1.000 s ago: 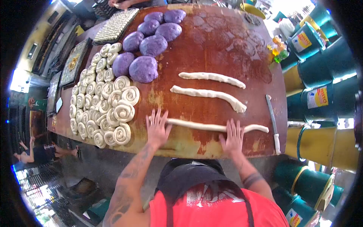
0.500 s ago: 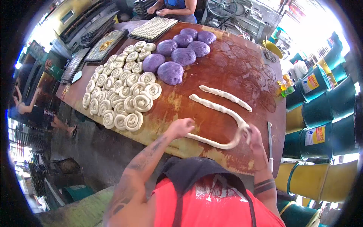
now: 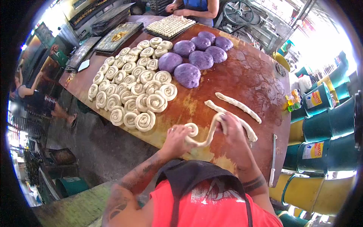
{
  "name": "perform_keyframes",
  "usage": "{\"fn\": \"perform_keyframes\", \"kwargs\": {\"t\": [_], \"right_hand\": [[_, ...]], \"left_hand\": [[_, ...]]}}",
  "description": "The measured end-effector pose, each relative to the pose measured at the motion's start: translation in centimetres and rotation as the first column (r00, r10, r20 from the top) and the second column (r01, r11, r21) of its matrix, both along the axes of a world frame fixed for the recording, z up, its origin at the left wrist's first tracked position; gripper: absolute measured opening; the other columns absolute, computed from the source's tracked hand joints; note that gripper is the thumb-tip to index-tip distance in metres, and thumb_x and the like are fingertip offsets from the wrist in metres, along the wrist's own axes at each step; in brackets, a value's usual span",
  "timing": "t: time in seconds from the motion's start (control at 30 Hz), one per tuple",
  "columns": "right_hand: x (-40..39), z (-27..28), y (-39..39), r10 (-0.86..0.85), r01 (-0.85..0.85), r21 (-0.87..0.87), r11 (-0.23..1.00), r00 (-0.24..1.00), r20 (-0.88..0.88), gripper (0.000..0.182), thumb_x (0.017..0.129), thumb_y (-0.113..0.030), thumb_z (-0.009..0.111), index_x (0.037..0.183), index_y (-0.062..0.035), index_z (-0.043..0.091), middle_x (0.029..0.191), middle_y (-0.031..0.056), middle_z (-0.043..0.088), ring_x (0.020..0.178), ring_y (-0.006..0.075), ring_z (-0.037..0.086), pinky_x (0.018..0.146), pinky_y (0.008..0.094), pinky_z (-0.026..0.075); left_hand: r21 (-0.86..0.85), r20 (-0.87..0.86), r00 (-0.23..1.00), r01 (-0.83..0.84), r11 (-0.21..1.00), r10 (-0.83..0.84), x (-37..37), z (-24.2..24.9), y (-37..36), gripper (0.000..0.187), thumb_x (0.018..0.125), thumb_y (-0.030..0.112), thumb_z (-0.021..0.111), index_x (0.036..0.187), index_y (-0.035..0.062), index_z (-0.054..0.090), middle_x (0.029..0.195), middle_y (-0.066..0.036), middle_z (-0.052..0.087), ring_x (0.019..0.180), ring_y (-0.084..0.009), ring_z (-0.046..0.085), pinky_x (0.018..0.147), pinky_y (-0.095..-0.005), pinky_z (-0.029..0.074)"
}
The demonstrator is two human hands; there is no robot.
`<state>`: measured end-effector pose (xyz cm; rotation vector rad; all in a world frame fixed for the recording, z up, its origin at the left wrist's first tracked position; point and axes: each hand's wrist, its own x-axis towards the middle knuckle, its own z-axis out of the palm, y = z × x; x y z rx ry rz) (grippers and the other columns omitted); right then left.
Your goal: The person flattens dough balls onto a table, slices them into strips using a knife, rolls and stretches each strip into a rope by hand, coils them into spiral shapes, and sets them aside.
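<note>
White dough rope (image 3: 205, 144), partly hidden by fingers, near the counter's (image 3: 234, 77) near edge. Coiled end: beside the left hand (image 3: 177, 140), whose grip, open or closed, is unclear. Raised end: clamped in the blurred right hand (image 3: 231, 128).

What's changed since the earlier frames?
The dough rope, first flat under both palms, is now raised at its right end in the right hand and coiled at its left end by the left hand. Two dough strips, knife, purple dough, spiral rolls: unchanged.
</note>
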<state>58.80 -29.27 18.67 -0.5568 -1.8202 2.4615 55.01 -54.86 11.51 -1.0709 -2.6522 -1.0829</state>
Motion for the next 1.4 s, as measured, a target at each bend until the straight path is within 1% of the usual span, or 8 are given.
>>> {"fn": "perform_keyframes", "kwargs": {"t": [0.23,0.3,0.37,0.73,0.9,1.07,1.23,1.4], "right_hand": [[2.1,-10.0,-6.3,0.524,-0.676,0.694,0.25,0.697,0.49,0.044,0.099,-0.034,0.065,0.127,-0.0007,0.062,0.097,0.0157,0.072,0.089,0.0229,0.07,0.08,0.0396,0.057],[2.4,-7.1,-4.7,0.306,-0.784,0.442,0.435,0.591,0.747,0.047,0.094,-0.03,0.072,0.131,-0.0047,0.06,0.095,0.0178,0.071,0.089,0.0348,0.072,0.082,0.0449,0.058],[3.1,-12.7,-2.0,-0.021,-0.242,0.283,0.928,0.725,0.689,0.064,0.091,-0.037,0.076,0.138,-0.0001,0.055,0.105,0.0221,0.072,0.089,0.0282,0.073,0.074,0.0428,0.06],[-8.1,-3.2,-7.6,0.416,-0.61,0.599,0.519,0.793,0.446,0.048,0.078,-0.016,0.081,0.121,-0.003,0.064,0.117,0.0188,0.067,0.11,0.029,0.066,0.091,0.0421,0.055],[-13.4,2.9,-7.2,0.184,-0.011,0.462,0.887,0.925,-0.331,0.05,0.086,-0.002,0.076,0.133,-0.0071,0.059,0.141,0.0142,0.05,0.125,0.0281,0.059,0.103,0.0413,0.053],[-11.7,1.5,3.5,-0.036,0.079,0.727,0.682,0.997,-0.075,0.046,0.091,-0.006,0.072,0.135,-0.0067,0.058,0.139,0.015,0.053,0.121,0.0266,0.059,0.102,0.0417,0.053],[-0.2,-11.9,15.1,-0.264,-0.051,0.988,0.147,0.96,0.089,0.054,0.085,-0.01,0.068,0.138,-0.0053,0.056,0.133,0.0237,0.057,0.123,0.043,0.055,0.105,0.0559,0.048],[7.8,-15.3,13.1,-0.506,-0.319,0.94,-0.119,0.834,0.219,0.058,0.088,-0.017,0.065,0.142,-0.0026,0.051,0.127,0.0283,0.06,0.12,0.0439,0.058,0.098,0.0571,0.051]], "left_hand": [[0.314,0.499,0.853,-0.343,0.885,0.153,-7.8,-0.3,0.0,0.032,0.093,0.017,0.073,0.121,0.0026,0.067,0.11,-0.015,0.067,0.106,-0.0298,0.063,0.096,-0.0412,0.05],[0.162,0.618,0.778,-0.271,0.949,0.116,-7.5,-0.7,-0.6,0.033,0.093,0.018,0.072,0.122,0.0011,0.068,0.112,-0.016,0.068,0.109,-0.0309,0.064,0.097,-0.0414,0.051],[0.051,0.603,0.797,-0.073,0.996,0.027,-7.3,-5.3,0.3,0.048,0.089,0.029,0.076,0.128,0.0016,0.067,0.119,-0.022,0.068,0.117,-0.036,0.063,0.103,-0.0458,0.049],[0.307,0.75,0.557,0.185,0.933,-0.357,-11.0,-5.4,0.4,0.05,0.083,0.012,0.081,0.128,0.0031,0.06,0.121,-0.015,0.067,0.111,-0.0266,0.066,0.094,-0.0402,0.055],[0.537,0.807,0.126,-0.564,0.628,-0.577,-16.8,1.7,-2.9,0.062,0.093,0.002,0.075,0.149,0.01,0.048,0.126,-0.009,0.066,0.104,-0.0166,0.068,0.082,-0.0315,0.06],[0.736,0.629,0.619,-0.67,0.103,-0.47,-32.5,12.0,-5.2,0.046,0.105,0.038,0.063,0.13,-0.0001,0.063,0.119,-0.013,0.073,0.103,-0.0223,0.073,0.076,-0.0331,0.062],[0.574,0.807,0.587,-0.804,0.153,0.058,-42.5,10.3,-5.2,0.059,0.097,0.036,0.072,0.145,0.0122,0.049,0.148,-0.01,0.051,0.128,-0.0287,0.056,0.103,-0.0566,0.05],[0.475,0.746,0.656,-0.406,0.781,-0.113,-30.8,0.6,3.2,0.025,0.095,0.017,0.069,0.118,0.0066,0.064,0.095,-0.004,0.07,0.078,-0.0131,0.065,0.069,-0.0285,0.053]]}}
